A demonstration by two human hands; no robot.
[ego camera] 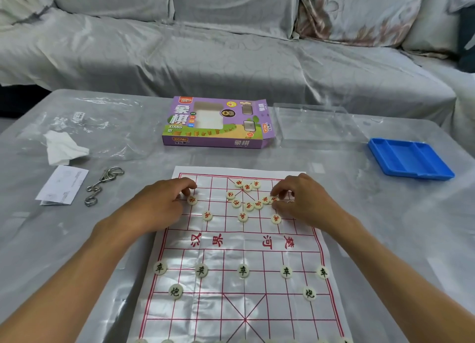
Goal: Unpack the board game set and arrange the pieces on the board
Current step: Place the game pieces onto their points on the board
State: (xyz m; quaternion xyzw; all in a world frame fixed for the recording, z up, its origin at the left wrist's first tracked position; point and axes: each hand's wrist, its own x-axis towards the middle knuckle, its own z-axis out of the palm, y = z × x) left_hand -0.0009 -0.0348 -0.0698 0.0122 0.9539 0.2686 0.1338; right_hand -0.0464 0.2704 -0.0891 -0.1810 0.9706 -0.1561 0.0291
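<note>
On the near half of the board (239, 242), the black pieces (243, 270) look mostly set: a row of five, two cannons behind them, and a back row just showing at the bottom edge. Past the river lettering, the red side is unfinished: three red pieces (243, 216) sit in a row, while a loose cluster (248, 196) waits near the far middle of the board. The left hand (164, 204) curls its fingertips at a piece (192, 200) on the board's far left; the right hand (300, 201) pinches one at the cluster's right edge. Beyond the board lie the opened box (216, 123) and, further right, a blue tray (410, 159).
</note>
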